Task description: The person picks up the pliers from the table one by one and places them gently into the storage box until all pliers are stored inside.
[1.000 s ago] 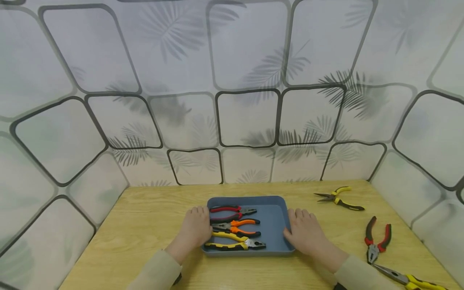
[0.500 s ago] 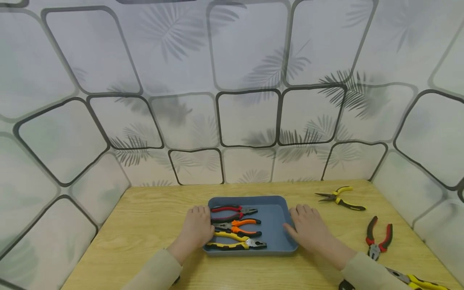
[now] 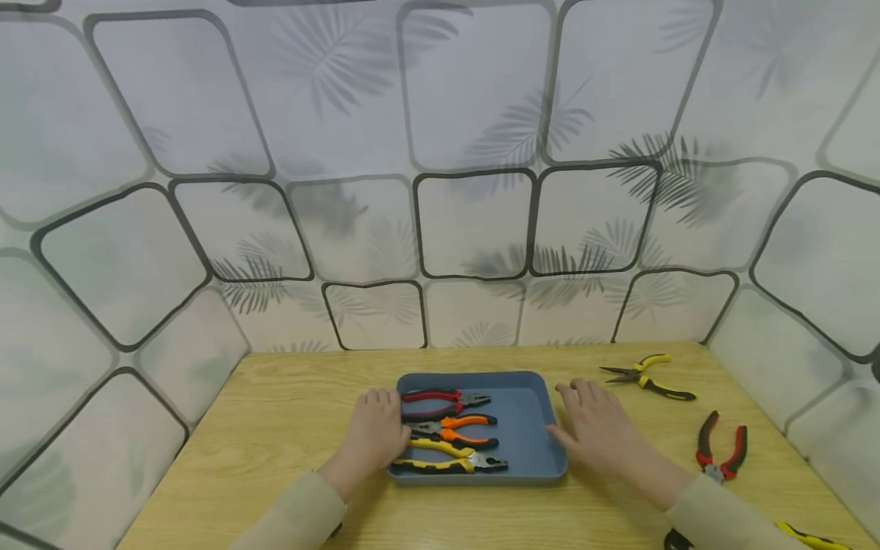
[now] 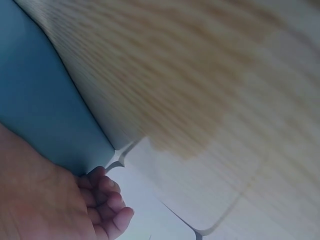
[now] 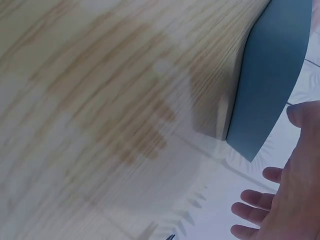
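A blue-grey tray [image 3: 525,428] stands on the wooden table, holding three pairs of pliers along its left half. At the back lie red-and-black pliers [image 3: 431,395], in the middle orange-and-black pliers [image 3: 474,419], and in front yellow-and-black pliers [image 3: 433,465]. My left hand [image 3: 374,431] grips the tray's left side, thumb over the rim and partly covering the middle pliers. Its fingers look curled beside the tray wall [image 4: 45,95] in the left wrist view. My right hand [image 3: 598,428], fingers loosely spread, is just off the right side; the right wrist view shows a gap to the wall [image 5: 272,75].
Yellow-and-black long-nose pliers [image 3: 635,375] lie open at the table's back right. Red-and-black pliers [image 3: 705,451] lie nearer, beside the right sleeve, which hides their tip. A yellow handle [image 3: 811,537] shows at the lower right. Patterned fabric walls [image 3: 474,229] enclose the table.
My right hand has let go of the tray's right side and moved a little to the right, its sleeve covering more of the pliers there. The left hand stays on the tray.
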Demonstrator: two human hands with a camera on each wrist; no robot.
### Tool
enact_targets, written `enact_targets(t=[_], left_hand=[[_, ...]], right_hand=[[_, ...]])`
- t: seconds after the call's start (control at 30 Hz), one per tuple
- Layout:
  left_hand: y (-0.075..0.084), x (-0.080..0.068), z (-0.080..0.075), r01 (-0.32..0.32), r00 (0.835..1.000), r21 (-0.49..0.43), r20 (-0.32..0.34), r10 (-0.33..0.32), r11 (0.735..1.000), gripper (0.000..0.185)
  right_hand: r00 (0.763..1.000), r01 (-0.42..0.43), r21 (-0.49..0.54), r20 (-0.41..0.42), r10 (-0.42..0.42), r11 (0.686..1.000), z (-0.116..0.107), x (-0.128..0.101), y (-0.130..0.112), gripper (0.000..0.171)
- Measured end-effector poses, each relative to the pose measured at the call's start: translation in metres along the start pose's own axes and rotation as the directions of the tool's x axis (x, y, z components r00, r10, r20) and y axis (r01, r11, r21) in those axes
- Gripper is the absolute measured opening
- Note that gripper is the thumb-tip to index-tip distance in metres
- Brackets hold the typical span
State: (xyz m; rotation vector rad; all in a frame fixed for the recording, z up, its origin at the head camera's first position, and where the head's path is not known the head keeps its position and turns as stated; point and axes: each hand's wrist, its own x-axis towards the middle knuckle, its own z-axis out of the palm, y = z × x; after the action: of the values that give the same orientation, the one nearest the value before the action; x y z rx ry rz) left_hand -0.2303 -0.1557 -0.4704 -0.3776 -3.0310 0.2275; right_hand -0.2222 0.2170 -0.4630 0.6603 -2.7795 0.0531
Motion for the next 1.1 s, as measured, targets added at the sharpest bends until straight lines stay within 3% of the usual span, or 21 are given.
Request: enact_targets(t=[0.47,1.1], left_hand=[[-0.001,-0.003,-0.002,-0.015,0.999,-0.037,-0.04,0.014,0.999,0.04],[-0.003,0.0,0.002,-0.007,1.0,-0.007,-0.027,0.007,1.0,0.05]], right_hand=[[1.0,0.009,-0.005,-0.019,-0.009,1.0,0.003,-0.007,0.021,0.068],[1.0,-0.031,-0.033,-0.002,0.03,0.999,0.005,-0.01,0.053,0.076]])
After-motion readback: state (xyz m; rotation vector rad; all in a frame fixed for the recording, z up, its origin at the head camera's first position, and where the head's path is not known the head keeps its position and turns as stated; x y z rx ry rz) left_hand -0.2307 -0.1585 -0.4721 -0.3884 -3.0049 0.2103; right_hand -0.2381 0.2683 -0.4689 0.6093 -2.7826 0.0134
